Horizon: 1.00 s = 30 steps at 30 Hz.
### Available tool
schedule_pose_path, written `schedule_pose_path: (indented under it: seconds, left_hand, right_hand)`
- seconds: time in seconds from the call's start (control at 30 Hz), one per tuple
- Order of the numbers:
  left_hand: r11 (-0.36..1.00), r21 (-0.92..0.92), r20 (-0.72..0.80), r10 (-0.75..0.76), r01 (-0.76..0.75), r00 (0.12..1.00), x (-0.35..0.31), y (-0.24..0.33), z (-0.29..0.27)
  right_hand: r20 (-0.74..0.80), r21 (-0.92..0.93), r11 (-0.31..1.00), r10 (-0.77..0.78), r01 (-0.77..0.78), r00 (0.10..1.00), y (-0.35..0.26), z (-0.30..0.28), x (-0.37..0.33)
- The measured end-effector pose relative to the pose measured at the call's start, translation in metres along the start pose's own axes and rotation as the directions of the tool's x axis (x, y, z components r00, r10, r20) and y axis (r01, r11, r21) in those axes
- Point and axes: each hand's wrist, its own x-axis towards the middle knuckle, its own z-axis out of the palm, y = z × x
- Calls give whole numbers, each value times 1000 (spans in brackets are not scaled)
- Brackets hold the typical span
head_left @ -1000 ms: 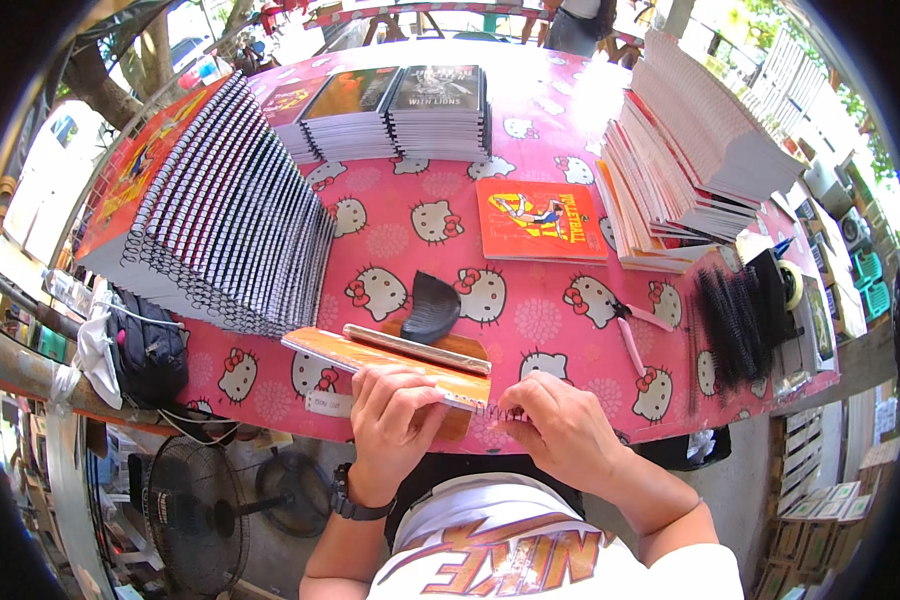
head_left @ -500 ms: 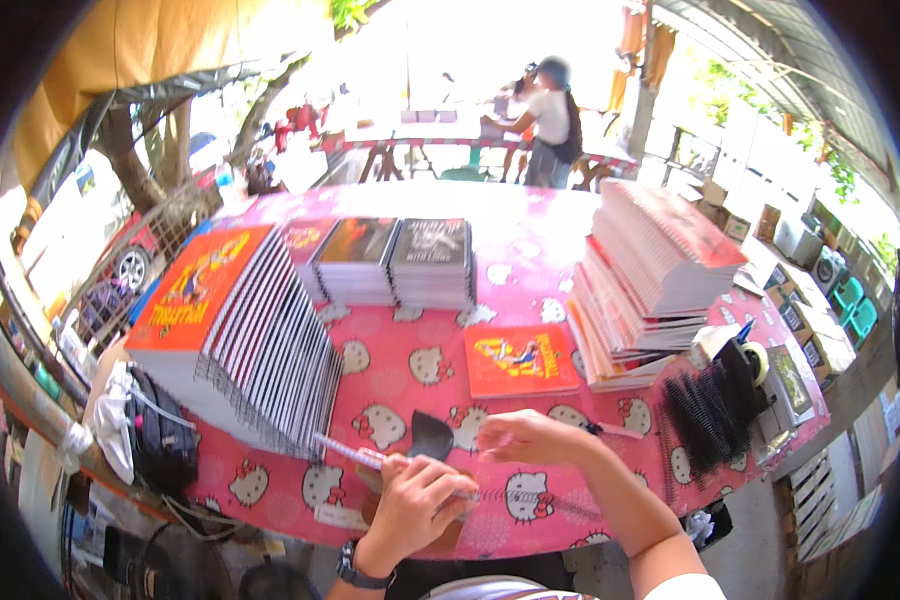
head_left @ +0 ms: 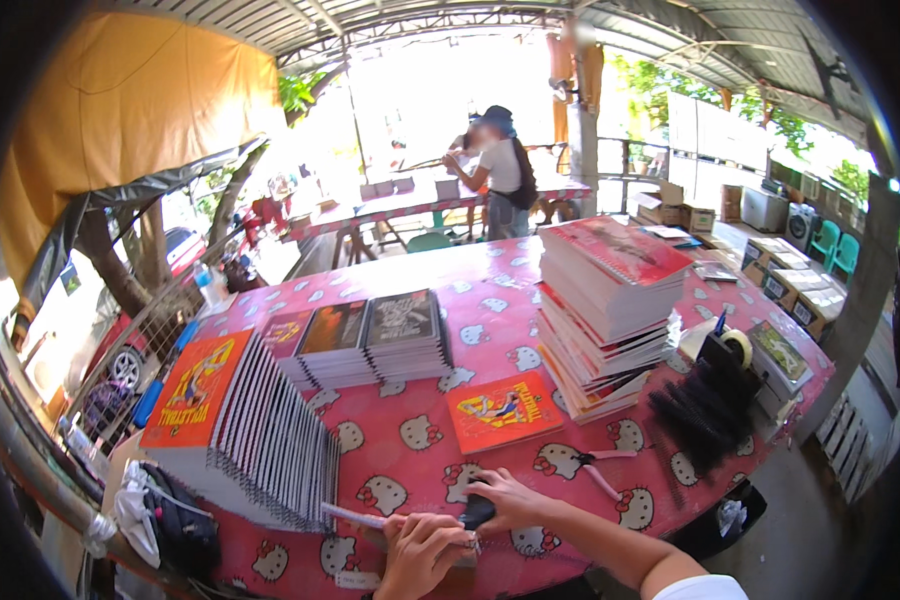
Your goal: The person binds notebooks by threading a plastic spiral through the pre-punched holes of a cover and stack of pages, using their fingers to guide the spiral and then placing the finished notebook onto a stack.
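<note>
My left hand (head_left: 425, 552) is closed, with its fingers bent over the spine of a thin booklet (head_left: 355, 516) seen nearly edge-on. My right hand (head_left: 510, 500) grips a black curved piece (head_left: 478, 513) just beside the left fingertips; its exact kind is unclear. Below the hands shows part of a brown block (head_left: 460, 578). A thin wire coil trails right from the fingers, partly hidden by my right forearm. Farther out lies an orange-red book (head_left: 505, 412) with a yellow design. Pink-handled pliers (head_left: 602, 472) rest to the right of my hands.
Tall stacks of spiral-bound books stand left (head_left: 260, 440) and right (head_left: 610, 310); shorter dark book stacks (head_left: 405, 335) sit behind. Black binding coils (head_left: 705, 415) and a tape roll (head_left: 737, 347) lie at right. A black bag (head_left: 175, 520) hangs by the left edge. People stand at a far table.
My right hand has come down and taken hold of the black curved piece, which lay on the table. The view has tilted up; my left hand still grips the booklet.
</note>
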Motion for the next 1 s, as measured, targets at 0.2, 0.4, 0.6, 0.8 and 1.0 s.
schedule_pose_path:
  seconds: [0.2,0.4,0.6,0.8,1.0]
  left_hand:
    - [988,156,55,-30,21,998,13,8,7]
    - [997,69,14,-25,24,1000,16,11,6]
    - [987,156,31,-50,44,998,17,19,3]
    - [999,53,21,-6,5,1000,17,16,-5]
    - [997,78,36,10,-13,999,24,40,22]
  right_hand:
    - [80,984,119,353,-130,932,-13,16,-70]
    - [122,898,-441,271,10,955,-57,13,-71]
    - [153,841,-541,242,2,958,-60,0,-60]
    - [156,637,-771,128,-1,979,-69,18,-40]
    - [246,644,-765,241,27,939,-55,-13,-62]
